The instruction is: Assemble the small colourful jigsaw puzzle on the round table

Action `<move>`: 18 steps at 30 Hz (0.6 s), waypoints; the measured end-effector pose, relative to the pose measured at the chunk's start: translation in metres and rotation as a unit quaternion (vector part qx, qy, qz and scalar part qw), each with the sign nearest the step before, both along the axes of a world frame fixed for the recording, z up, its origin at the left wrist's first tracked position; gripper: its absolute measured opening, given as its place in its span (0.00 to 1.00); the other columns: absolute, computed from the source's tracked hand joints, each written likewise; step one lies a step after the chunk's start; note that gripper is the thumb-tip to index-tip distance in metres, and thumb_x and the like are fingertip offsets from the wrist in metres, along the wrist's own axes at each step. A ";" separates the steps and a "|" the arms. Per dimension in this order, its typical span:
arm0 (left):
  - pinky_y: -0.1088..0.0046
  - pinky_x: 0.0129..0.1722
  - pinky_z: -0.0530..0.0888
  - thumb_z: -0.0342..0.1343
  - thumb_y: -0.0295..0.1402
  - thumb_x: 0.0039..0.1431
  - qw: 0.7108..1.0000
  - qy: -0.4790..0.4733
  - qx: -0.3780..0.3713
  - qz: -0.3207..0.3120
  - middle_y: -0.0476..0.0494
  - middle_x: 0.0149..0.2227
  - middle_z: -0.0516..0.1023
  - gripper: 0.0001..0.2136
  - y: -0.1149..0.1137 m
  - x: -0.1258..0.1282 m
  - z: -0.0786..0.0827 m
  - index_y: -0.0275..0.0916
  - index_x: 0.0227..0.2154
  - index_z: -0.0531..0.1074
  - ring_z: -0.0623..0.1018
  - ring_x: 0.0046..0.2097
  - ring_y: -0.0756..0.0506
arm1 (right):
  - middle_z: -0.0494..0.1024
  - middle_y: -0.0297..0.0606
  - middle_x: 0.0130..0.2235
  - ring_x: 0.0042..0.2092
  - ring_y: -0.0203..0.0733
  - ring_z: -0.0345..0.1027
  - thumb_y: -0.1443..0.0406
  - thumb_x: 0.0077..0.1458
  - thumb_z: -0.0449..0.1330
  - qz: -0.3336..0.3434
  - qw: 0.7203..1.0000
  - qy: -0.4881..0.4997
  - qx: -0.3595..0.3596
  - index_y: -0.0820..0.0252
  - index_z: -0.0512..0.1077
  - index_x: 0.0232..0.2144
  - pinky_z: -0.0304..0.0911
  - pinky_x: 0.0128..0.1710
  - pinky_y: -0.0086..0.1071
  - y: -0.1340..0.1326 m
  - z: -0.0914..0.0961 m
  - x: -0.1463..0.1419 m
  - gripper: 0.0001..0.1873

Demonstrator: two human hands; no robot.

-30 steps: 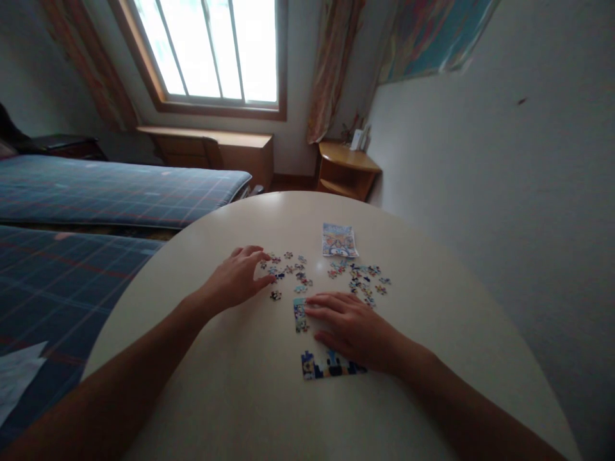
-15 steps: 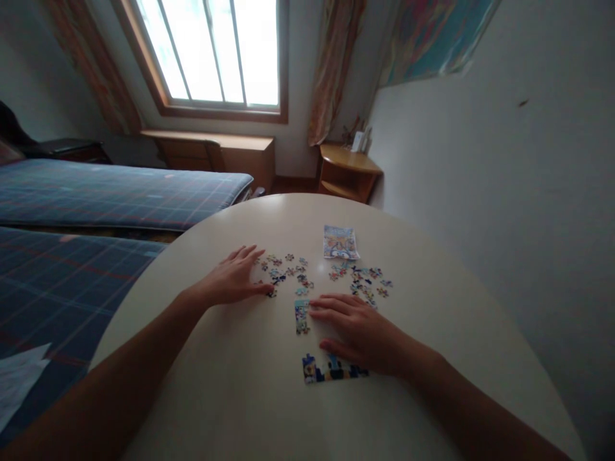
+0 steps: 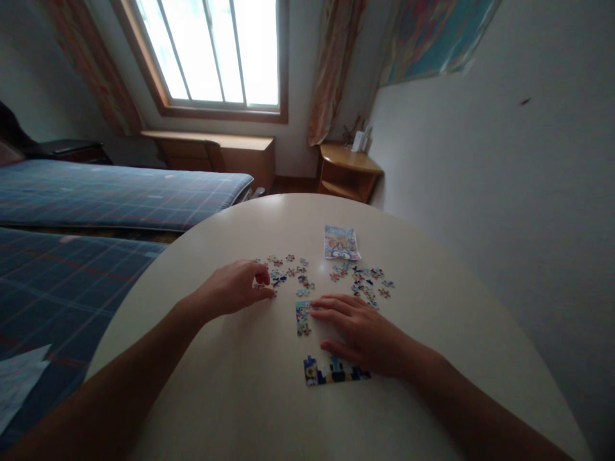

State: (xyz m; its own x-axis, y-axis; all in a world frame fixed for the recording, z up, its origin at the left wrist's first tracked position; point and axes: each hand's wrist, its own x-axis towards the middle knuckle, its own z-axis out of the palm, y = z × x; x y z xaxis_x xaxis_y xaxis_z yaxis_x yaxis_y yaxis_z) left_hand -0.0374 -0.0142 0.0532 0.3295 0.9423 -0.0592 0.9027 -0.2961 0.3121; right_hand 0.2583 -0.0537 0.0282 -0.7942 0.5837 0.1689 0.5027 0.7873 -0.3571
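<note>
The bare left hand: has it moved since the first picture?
Yes: the bare left hand has moved slightly towards the person, away from the rounded cream table's far edge.

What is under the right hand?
Around the right hand, a puzzle section shows at left, a puzzle strip nearer the viewer; whatever lies directly beneath is hidden.

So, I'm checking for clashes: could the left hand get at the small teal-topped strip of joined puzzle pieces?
Probably yes: cream tabletop shows between the left hand and the strip, though the right hand crowds its upper right corner.
</note>
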 end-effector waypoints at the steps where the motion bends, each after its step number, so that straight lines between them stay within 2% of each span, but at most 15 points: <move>1: 0.69 0.35 0.69 0.58 0.46 0.54 1.000 0.005 0.000 0.004 0.43 0.38 0.80 0.13 -0.001 0.003 0.000 0.42 0.34 0.77 0.77 0.38 0.42 | 0.70 0.45 0.61 0.63 0.48 0.62 0.57 0.62 0.59 0.000 1.000 0.001 0.001 0.56 0.67 0.58 0.59 0.61 0.48 0.000 0.000 0.000 0.24; 9: 0.68 0.39 0.70 0.57 0.38 0.56 0.999 -0.022 -0.027 -0.035 0.43 0.37 0.79 0.08 -0.003 0.008 -0.008 0.41 0.34 0.78 0.77 0.40 0.42 | 0.70 0.45 0.61 0.63 0.48 0.61 0.57 0.63 0.58 0.003 1.000 -0.008 0.002 0.58 0.67 0.58 0.58 0.62 0.49 0.000 0.001 -0.001 0.23; 18: 0.71 0.36 0.68 0.59 0.34 0.55 0.995 -0.060 -0.060 -0.054 0.46 0.35 0.79 0.06 -0.005 0.011 -0.009 0.41 0.35 0.77 0.76 0.36 0.44 | 0.70 0.46 0.61 0.62 0.49 0.62 0.57 0.63 0.59 0.003 1.000 0.001 0.009 0.57 0.67 0.58 0.59 0.61 0.49 0.000 -0.001 0.000 0.23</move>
State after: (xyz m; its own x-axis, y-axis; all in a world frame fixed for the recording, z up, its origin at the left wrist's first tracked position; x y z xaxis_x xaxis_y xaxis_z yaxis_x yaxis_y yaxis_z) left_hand -0.0269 -0.0190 0.0439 0.4391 0.8901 -0.1222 0.8218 -0.3429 0.4550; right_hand 0.2585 -0.0532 0.0277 -0.7972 0.5760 0.1809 0.4974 0.7964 -0.3440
